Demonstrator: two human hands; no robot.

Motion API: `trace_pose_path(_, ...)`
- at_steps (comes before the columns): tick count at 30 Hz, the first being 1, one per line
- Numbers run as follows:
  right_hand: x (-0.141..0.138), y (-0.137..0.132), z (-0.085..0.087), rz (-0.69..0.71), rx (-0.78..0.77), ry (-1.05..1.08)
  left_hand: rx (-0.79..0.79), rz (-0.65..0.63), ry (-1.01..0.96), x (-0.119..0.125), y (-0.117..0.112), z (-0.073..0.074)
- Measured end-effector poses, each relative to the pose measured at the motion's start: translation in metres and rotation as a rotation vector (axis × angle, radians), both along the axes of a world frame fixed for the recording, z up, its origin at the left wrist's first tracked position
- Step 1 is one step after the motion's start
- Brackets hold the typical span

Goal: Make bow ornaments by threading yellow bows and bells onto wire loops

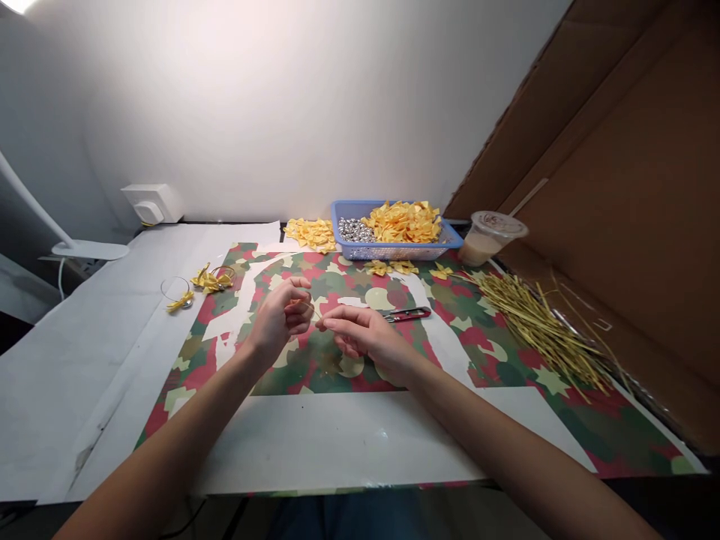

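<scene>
Over the camouflage-patterned sheet (315, 375), my hands meet with a thin yellowish strand (316, 312) between them. My left hand (283, 311) is raised with curled fingers around one part of the strand. Thumb and fingertips of my right hand (360, 330) pinch its other end. Thread snips (408, 314) with a dark red handle lie just behind my right hand, which hides part of them. A few yellow ribbon bows (403, 267) lie farther back. At the left, more gold bows (211, 279) are attached to thin rings (175, 288).
A blue basket (382, 252) holds yellow bows and silver beads (355, 231); more bows (310, 235) are piled beside it. A lidded cup (488, 238) stands right of it. A bundle of yellowish strands (540, 326) lies near the cardboard wall (619, 187). A lamp base (90, 250) is far left.
</scene>
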State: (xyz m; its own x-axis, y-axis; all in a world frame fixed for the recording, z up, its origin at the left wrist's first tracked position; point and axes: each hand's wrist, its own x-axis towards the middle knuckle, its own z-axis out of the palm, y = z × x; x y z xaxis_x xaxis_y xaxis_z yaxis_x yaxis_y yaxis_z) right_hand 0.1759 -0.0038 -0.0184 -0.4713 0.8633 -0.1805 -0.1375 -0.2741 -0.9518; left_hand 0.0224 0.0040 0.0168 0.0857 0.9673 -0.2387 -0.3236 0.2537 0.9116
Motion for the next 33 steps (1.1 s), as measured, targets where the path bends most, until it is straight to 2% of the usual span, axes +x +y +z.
trace_pose_path(11, -0.0005, -0.0006, 0.0010, -0.030, -0.003, 0.063, -0.014, -0.003, -0.040, -0.0007, 0.0008, 0.0007)
trace_pose_path(21, 0.0008, 0.0002, -0.0013, -0.013, 0.023, 0.036, -0.016, 0.001, -0.076, -0.0021, 0.0029, 0.0022)
trace_pose_path(33, 0.0014, -0.0003, 0.0004, -0.009, 0.037, 0.022, 0.017, -0.012, -0.023, -0.0053, 0.0042, -0.0008)
